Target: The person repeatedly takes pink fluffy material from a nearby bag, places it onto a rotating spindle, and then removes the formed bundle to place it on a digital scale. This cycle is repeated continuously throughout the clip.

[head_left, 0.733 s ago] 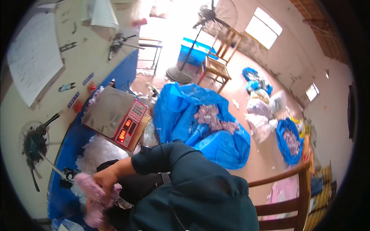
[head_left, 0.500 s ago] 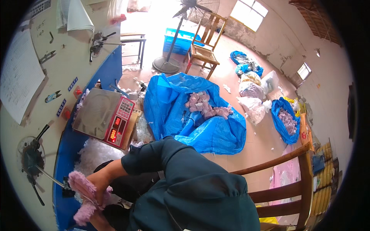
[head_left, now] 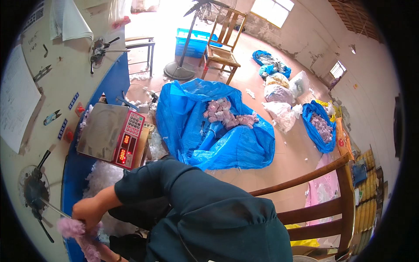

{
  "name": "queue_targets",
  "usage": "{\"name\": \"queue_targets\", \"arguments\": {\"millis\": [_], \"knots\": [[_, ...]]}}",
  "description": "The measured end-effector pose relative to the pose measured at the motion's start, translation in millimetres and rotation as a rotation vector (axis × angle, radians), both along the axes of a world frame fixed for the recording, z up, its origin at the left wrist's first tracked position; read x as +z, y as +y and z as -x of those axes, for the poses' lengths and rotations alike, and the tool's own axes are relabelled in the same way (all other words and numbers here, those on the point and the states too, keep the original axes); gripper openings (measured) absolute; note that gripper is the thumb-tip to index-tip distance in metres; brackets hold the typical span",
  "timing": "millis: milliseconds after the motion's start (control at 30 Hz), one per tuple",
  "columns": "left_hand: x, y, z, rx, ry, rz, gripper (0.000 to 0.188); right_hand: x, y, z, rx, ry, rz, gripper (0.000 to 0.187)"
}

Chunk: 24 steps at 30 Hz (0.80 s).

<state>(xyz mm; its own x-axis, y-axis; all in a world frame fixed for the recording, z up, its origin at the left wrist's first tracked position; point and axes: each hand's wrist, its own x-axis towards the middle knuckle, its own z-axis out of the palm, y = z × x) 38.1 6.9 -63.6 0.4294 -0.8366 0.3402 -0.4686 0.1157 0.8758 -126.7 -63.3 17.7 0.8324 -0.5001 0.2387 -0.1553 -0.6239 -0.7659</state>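
A fuzzy pink plush piece (head_left: 72, 228) is at the lower left, in front of the table's blue side. My right hand (head_left: 88, 212) is closed at its upper end, beside the tip of a thin metal rod (head_left: 54, 207). The rod runs out from a dark clamp-like fixture with black levers (head_left: 36, 187) on the tabletop. My left hand (head_left: 103, 252) comes from below, at the lower part of the plush, which covers most of its fingers. White fluffy stuffing (head_left: 104, 177) lies beyond my right forearm.
A digital scale (head_left: 107, 133) stands beside the table (head_left: 56, 98). Beyond it, a large blue sheet bag (head_left: 183, 126) holds pink plush pieces (head_left: 220, 111). A wooden chair (head_left: 222, 54), a fan stand (head_left: 180, 70) and several bags stand farther off. A chair back (head_left: 310, 212) is at right.
My right hand has moved left and slightly down to the rod's tip, with the plush moving down along with it. The view has shifted a little.
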Motion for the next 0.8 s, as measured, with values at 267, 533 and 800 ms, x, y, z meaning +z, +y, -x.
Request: {"name": "queue_targets", "arguments": {"millis": [267,533,800], "knots": [[-18,-4,-32,0.066,-0.222,0.081,0.048,-5,-22,-28,-0.273,-0.094,0.346,0.028],[-25,-20,-43,-0.005,-0.389,0.073,0.041,-11,-41,-13,-0.208,-0.157,0.130,0.029],[-45,-56,-90,-0.285,0.162,0.003,0.033,-11,-39,-64,-0.335,-0.121,0.183,0.055]]}}
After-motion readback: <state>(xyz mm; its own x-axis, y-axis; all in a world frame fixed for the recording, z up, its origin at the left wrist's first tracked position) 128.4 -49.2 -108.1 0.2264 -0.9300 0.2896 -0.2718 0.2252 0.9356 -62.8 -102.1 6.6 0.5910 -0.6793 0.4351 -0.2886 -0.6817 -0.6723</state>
